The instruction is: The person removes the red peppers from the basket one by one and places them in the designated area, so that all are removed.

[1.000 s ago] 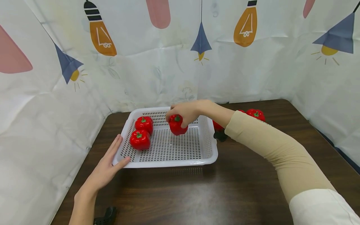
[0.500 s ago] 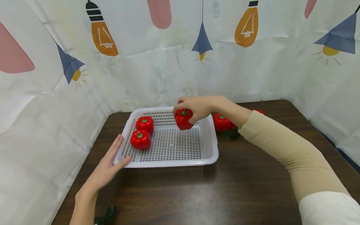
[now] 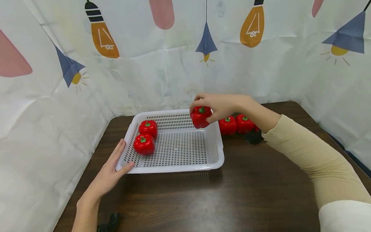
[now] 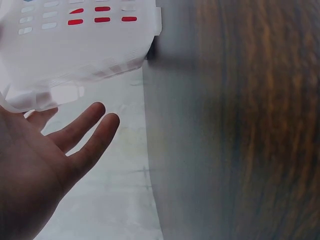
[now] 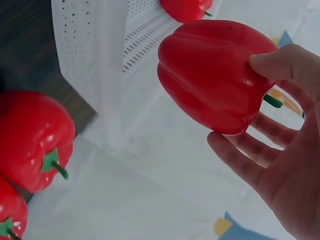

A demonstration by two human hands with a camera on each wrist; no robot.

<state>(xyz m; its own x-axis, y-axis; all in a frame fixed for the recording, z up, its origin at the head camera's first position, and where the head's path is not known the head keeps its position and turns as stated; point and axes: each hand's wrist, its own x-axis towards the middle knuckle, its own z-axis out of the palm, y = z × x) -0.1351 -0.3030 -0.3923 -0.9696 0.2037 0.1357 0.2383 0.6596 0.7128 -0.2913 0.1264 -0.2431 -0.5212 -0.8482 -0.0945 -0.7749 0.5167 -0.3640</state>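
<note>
Where my right hand is: above the far right corner of the white basket, holding the raised pepper stem up.
Right fingers: curled round the raised pepper near its stem end, thumb on one side, the others opposite.
Left hand: fingers straight and spread against the basket's near left corner, thumb on the rim, grasping nothing.
Basket pair: two red peppers inside, touching each other, near the left wall.
Outside peppers: red too, on the table beyond the right wall, some partly hidden by my arm.
Grip: the skin looks glossy and may slip, so I should pinch evenly from both sides.
Rim: the hanging bottom could catch, so I want it higher than the wall before any sideways move.
Brace: light pressure from my left hand should stop a slide.
Forearm: it is best carried high, lest it roll a neighbour.
</note>
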